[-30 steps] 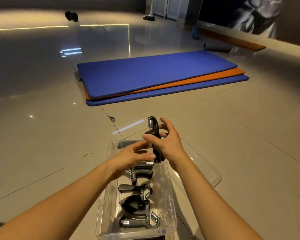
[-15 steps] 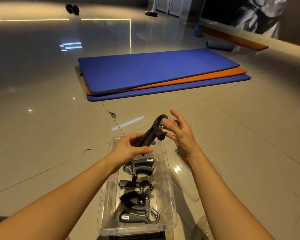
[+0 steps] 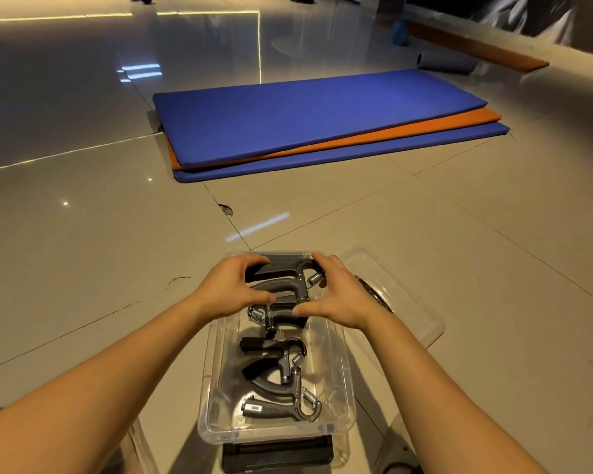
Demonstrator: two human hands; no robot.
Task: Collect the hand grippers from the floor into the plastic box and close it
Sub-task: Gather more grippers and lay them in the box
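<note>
Nearest of all, a dark flat object shows beneath the near end of the clear plastic box, which stands lengthwise on the tiled floor. Inside it, the other hand grippers lie flat from the near end to the middle, black handles and steel springs overlapping one another. At the far end of the box both hands hold one more hand gripper, lying flat just above the pile. The left hand curls its fingers over the handle tips with the thumb beneath. The right hand pinches the spring end between its fingers on top and its thumb below. Just right of the box the clear lid lies on the floor, partly hidden by the right wrist. Beyond the box a tile corner shows a small chip. Farther off, blue and orange exercise mats lie stacked, and a rolled grey mat rests near the floor's far right edge.
</note>
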